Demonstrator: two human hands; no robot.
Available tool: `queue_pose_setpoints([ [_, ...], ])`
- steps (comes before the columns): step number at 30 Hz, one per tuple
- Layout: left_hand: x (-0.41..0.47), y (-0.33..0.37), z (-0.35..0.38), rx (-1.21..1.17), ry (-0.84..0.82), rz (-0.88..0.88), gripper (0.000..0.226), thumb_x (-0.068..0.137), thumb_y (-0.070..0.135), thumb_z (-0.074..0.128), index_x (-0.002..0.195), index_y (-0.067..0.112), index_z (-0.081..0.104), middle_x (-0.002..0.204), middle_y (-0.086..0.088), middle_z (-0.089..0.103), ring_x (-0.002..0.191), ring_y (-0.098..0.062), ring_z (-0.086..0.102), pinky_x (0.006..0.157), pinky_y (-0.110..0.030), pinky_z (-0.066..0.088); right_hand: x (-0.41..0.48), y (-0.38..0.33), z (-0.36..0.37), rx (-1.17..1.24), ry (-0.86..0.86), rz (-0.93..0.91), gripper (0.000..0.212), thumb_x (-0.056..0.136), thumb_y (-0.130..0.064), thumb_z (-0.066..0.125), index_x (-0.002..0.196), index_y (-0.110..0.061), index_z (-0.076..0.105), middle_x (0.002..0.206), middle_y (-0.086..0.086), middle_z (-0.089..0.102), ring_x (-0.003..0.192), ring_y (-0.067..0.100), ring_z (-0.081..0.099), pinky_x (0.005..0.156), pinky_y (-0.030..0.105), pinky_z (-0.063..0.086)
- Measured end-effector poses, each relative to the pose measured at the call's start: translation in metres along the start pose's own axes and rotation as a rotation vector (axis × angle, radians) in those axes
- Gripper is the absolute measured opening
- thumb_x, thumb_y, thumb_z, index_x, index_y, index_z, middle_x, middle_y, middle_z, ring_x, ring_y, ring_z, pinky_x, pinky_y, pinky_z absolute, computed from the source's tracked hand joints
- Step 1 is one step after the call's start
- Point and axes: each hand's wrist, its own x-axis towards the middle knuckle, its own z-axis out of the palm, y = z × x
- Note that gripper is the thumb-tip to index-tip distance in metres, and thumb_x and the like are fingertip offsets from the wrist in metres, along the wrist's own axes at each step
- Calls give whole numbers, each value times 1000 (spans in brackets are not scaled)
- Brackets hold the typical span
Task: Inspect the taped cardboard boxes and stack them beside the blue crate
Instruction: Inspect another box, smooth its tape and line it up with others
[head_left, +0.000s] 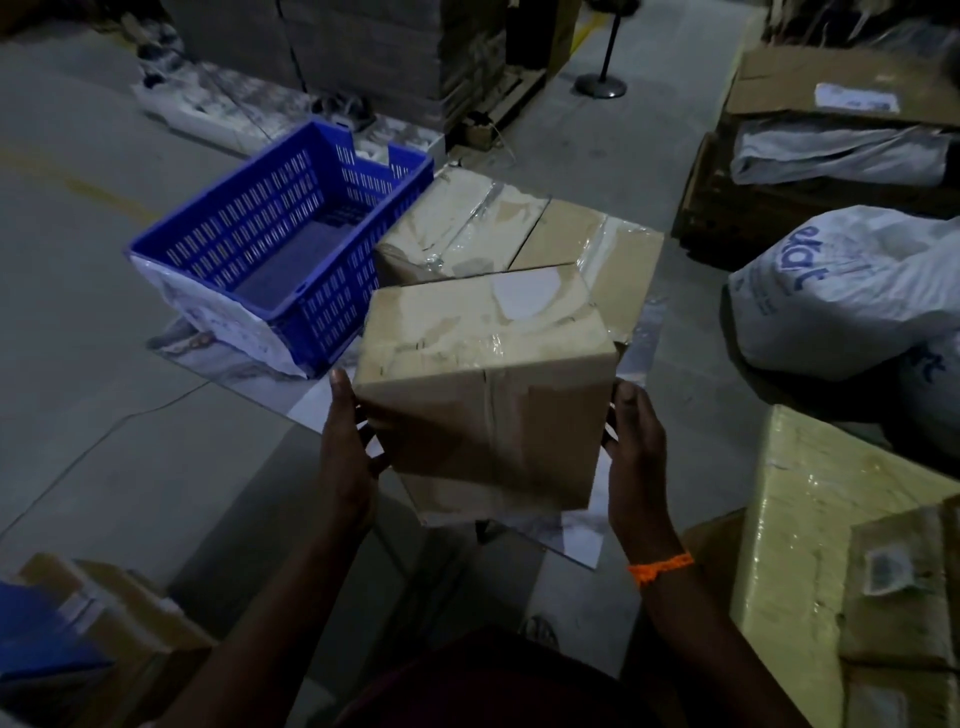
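Squarely between left hand (347, 449), right hand (638, 453): taped box (483, 400), sides gripped.

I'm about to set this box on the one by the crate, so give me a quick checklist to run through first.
1. Grip: left hand and right hand hold the held box by opposite sides: ok.
2. Tape on the held box: near seam taped, far faces hidden: cannot tell.
3. Bottom box sits right beside the blue crate: ok.
4. Bottom box's top: visible part bare: ok.
5. Edges lined up: held box askew to the bottom box: not ok.
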Motion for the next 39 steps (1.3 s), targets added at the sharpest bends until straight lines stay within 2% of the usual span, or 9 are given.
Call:
queue_pose_setpoints([
  [5,-8,-22,-3,52,-91,-71,76,77,88,50,134,38,53,151,-4,51,134,-27,52,111,-56,43,-13,4,-5,63,70,103,77,71,-95,53,110,-31,70,105,-15,77,105,6,71,85,27,55],
  [11,-7,-20,8,218,-161,-63,59,86,73,53,127,30,55,126,6,59,124,-22,55,103,-46,47,-19,10,-17,116,126,217,104,51,-104,56,124,-29,64,118,-15,72,110,-3,67,79,9,52],
  [14,-4,-11,19,322,-109,-2,58,94,62,46,138,24,49,131,5,57,125,-22,53,90,-35,47,-16,8,-23,16,125,207,97,71,-96,48,133,-23,63,126,-5,70,121,11,65,86,15,55],
  [16,-2,-7,21,465,-65,125,62,95,57,53,145,24,44,148,-1,49,129,-18,49,88,-29,46,-13,-1,-26,-168,158,47,77,90,-84,41,135,-25,64,133,-4,67,128,16,60,102,32,55],
  [18,-4,-1,22,625,-54,366,65,95,56,59,148,24,41,157,-2,40,133,-12,42,98,-32,44,-8,-19,-25,-395,148,-202,68,97,-69,46,143,-19,57,145,-3,57,135,9,52,112,29,46],
  [20,-6,6,28,823,-144,654,65,96,53,55,150,20,41,160,-3,34,139,-11,36,106,-34,39,2,-34,-17,-653,30,-418,64,100,-50,55,151,-12,49,155,4,49,144,13,43,117,23,37],
  [23,3,7,46,1183,-338,872,68,101,53,37,158,16,32,166,-7,26,152,-22,24,119,-40,26,16,-42,12,-982,-294,-583,66,104,-46,43,155,-5,41,165,13,34,155,24,28,124,39,28],
  [28,21,3,62,1585,-462,933,70,103,51,14,160,12,26,168,-7,20,156,-23,17,124,-54,19,28,-33,39,-1243,-399,-566,73,103,-48,16,159,-6,35,169,13,25,157,30,22,124,48,20],
  [39,17,1,59,1601,-465,901,69,103,52,14,159,16,30,167,-4,23,155,-20,19,126,-49,17,20,-30,39,-1266,-346,-618,64,106,-44,23,154,-7,46,162,13,40,153,29,34,124,48,21],
])
